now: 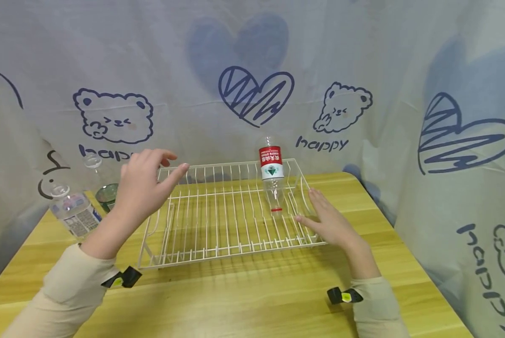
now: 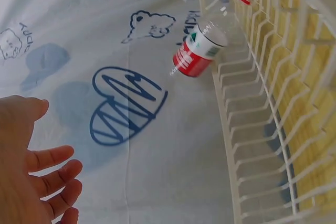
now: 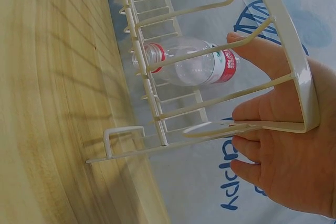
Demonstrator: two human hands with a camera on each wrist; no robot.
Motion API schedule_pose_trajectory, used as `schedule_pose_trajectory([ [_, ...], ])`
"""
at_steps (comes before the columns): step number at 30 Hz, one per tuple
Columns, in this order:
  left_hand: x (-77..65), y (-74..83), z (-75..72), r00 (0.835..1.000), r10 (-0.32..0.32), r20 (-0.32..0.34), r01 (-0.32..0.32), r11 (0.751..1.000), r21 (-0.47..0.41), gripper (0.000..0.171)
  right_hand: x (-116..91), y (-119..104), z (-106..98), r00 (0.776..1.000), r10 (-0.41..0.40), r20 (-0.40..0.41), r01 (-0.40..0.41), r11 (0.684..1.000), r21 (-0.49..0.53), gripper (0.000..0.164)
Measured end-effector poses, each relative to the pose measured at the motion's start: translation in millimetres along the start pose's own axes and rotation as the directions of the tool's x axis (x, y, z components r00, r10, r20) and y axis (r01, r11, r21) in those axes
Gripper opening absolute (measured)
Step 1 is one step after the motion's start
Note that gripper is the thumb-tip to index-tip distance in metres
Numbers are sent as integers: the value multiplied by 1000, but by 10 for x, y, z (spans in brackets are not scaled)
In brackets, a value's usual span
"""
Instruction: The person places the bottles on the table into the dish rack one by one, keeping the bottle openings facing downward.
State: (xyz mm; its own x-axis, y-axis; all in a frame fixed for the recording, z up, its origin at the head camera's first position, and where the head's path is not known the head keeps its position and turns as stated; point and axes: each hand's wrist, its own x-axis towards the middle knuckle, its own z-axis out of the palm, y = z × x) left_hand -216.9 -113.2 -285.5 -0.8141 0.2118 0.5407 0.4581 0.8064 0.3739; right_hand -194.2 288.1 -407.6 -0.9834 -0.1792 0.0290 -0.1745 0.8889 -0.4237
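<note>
A white wire dish rack (image 3: pixel 295 59) stands on the table. Inside it toward the right, a clear plastic bottle (image 1: pixel 271 164) with a red and white label is upside down, its red-ringed neck among the wires. My left hand (image 1: pixel 144 180) is raised over the rack's left end, thumb apart from the loosely bent fingers, holding nothing; the left wrist view also shows this hand (image 2: pixel 31 166) away from the wires. At the rack's right end, my right hand (image 1: pixel 330 220) lies along the side frame with fingers extended. In the right wrist view, its palm and fingers (image 3: pixel 249 148) appear behind the end bar.
Left of the rack, partly behind my left forearm, stand a clear bottle (image 1: pixel 79 218) with a printed label, another clear bottle (image 1: pixel 93 162) and a green glass vessel (image 1: pixel 107 196). A pale curtain (image 1: pixel 172 61) with hearts and bears hangs behind the wooden table (image 1: pixel 235 300).
</note>
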Motion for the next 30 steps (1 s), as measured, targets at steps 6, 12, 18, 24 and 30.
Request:
schedule_pose_trajectory([
  [6,-299,-269,-106,999,-51,-19,51,997,49,46,-5,10,1,1000,3,-2,-3,1000,0,90],
  [12,-601,-589,-175,995,-86,-47,91,991,100,44,-3,4,7,1000,2,3,-2,1000,3,90],
  [18,-865,-903,-204,993,-62,-103,83,973,213,45,-7,-6,11,1000,1,-1,-1,1000,7,90],
  [24,-1093,-1243,-220,989,-61,-137,102,945,310,50,-4,-15,8,1000,7,1,-7,1000,13,88],
  [30,-1296,-1586,-238,981,-191,-38,189,889,417,54,-15,-2,-1,1000,11,2,-11,1000,17,91],
])
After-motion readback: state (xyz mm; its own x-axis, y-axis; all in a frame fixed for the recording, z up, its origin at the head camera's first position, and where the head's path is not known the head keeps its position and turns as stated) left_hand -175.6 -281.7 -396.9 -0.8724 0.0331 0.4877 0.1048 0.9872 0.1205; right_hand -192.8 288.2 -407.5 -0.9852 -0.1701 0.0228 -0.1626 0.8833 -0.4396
